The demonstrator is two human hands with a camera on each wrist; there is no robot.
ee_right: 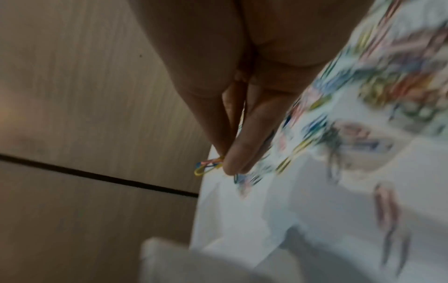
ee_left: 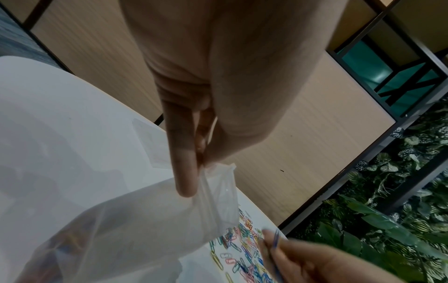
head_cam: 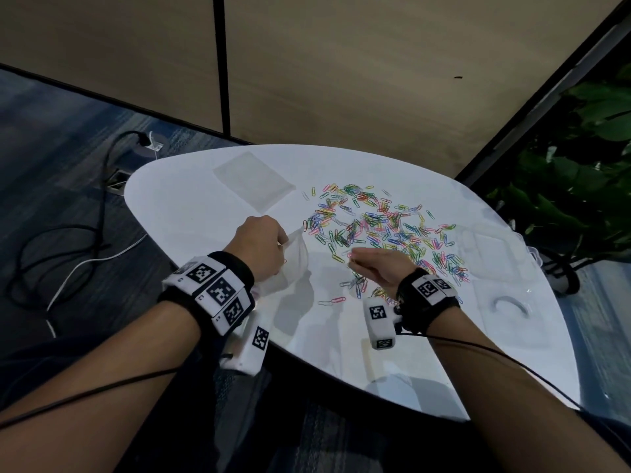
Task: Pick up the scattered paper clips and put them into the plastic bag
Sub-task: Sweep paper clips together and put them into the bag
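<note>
I have my left hand [head_cam: 263, 244] pinching the rim of the clear plastic bag [head_cam: 293, 264] between thumb and forefinger, holding its mouth up and open at the near left of the white desk [head_cam: 191, 199]. My right hand [head_cam: 375, 264] is closed on a small bunch of paper clips [ee_right: 208, 165] at its fingertips, just right of the bag's mouth; I can make out a yellow one and a pinkish one, but blur hides the exact number. The bag is thin, limp film, so I judge it will sag and fold shut unless I keep hold right at the rim. The clips look light, hard and slick, easy to spill, and they tangle; pinching a few from above at the edge of the heap seems safest. The scattered clips [head_cam: 379, 227] cover the middle and right of the desk, far too many to count, certainly well over a hundred. A few coloured shapes show dimly inside the bag. One second flat clear bag [head_cam: 252, 180] lies at the far side.
</note>
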